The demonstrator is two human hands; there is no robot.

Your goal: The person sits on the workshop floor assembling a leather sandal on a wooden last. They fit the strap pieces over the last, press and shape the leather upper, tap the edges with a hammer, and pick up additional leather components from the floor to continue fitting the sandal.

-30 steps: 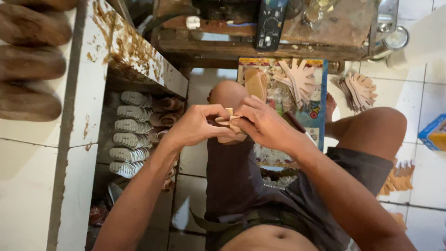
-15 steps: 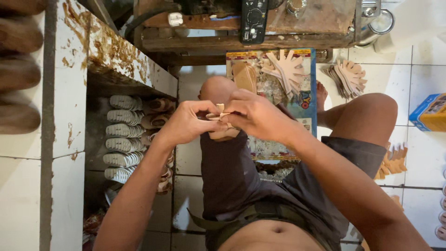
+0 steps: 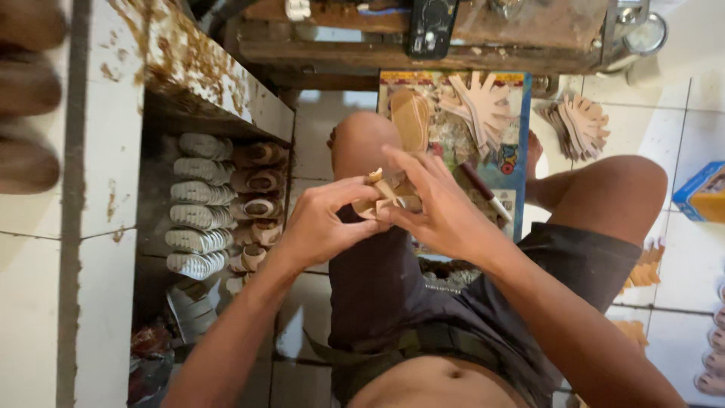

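Head view shows one small tan leather piece [image 3: 387, 198] pinched between both hands above the left thigh. Left hand [image 3: 326, 223] curls its fingers around it from the left; right hand [image 3: 438, 211] grasps from the right, fingers spread. Beyond lie two fans of tan cutouts [image 3: 483, 102], and stacked soles [image 3: 198, 204] fill the shelf

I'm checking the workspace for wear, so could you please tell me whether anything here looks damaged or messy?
Yes: the white tiled ledge on the left is streaked with brown, rust-like stains and chipped along its edge. Both hands, left hand and right hand, hold a small tan strap piece, which looks intact.
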